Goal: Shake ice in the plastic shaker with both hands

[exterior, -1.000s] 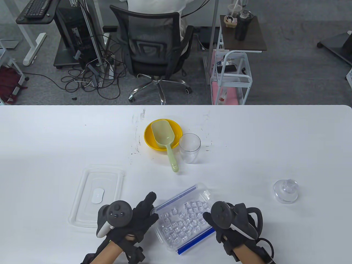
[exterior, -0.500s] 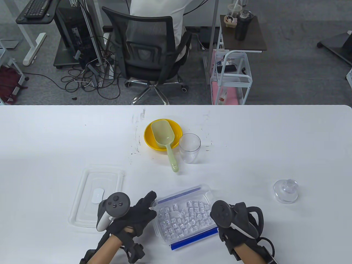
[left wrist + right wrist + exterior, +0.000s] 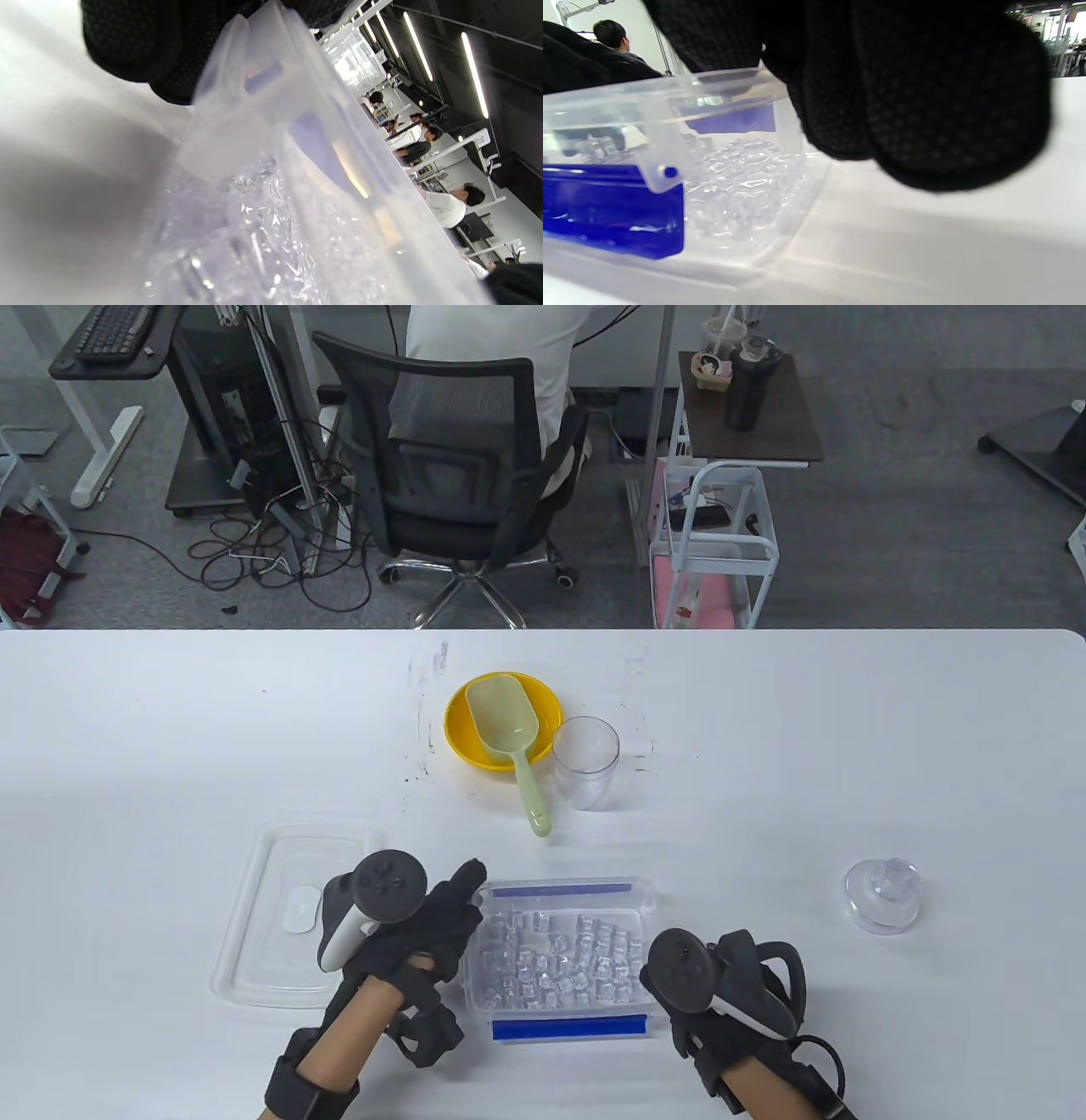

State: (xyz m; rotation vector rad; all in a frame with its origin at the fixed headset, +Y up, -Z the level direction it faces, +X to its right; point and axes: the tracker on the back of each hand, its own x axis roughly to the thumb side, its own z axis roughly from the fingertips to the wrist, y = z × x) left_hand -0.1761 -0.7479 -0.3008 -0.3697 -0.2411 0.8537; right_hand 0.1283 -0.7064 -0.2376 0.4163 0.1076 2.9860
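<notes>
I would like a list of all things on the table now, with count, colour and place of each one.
ice box: 1, clear with blue clips, near edge between the hands
ice cubes: many, clear, in the ice box
box lid: 1, clear, left of the ice box
bowl: 1, yellow, centre
scoop: 1, pale green, in the bowl
cup: 1, clear, right of the bowl
cup lid: 1, clear, right side
left hand: black glove, at box's left end
right hand: black glove, at box's right end

We note a white desk (image 3: 848, 712). Yellow bowl (image 3: 462, 742), pale green scoop (image 3: 507, 729). Clear ice box (image 3: 646, 895) with two blue clips (image 3: 570, 1028). Clear cup (image 3: 585, 762), clear lids. Black dotted-weave gloves on left hand (image 3: 424, 929) and right hand (image 3: 730, 993).
</notes>
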